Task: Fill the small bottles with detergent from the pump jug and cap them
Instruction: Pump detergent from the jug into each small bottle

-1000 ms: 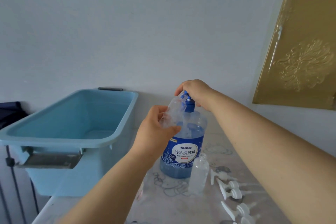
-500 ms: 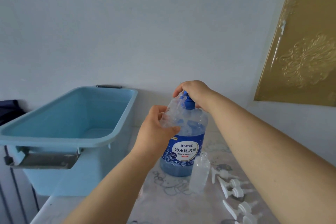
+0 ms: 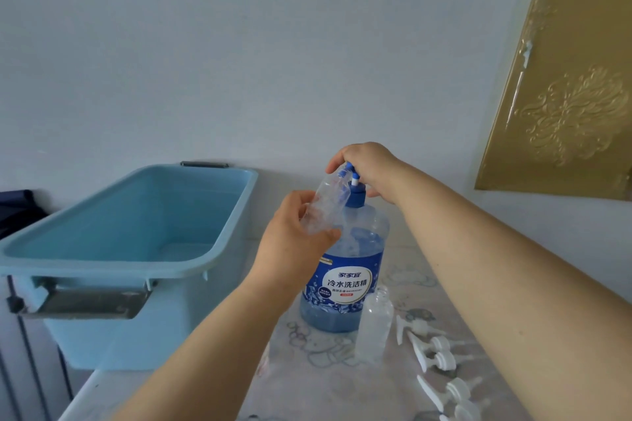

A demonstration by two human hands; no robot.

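Clear plastic bottle (image 3: pixel 329 203), round blue jug (image 3: pixel 345 284)

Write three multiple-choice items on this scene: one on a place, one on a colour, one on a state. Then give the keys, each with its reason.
1. Where is the standing small bottle?
A. on the table, just right of the pump jug
B. inside a drawer
C. on top of the jug

2. What colour is the tub?
A. red
B. light blue
C. yellow

3. What is the left hand doing?
A. lying flat on the table
B. pinching a white cap
C. holding a clear bottle tilted at the jug's pump

Keys:
1. A: it stands upright on the table by the jug's base, on the person's right.
2. B: its walls and rim are pale blue.
3. C: its fingers curl round the tilted bottle, while the right hand grips the pump head.
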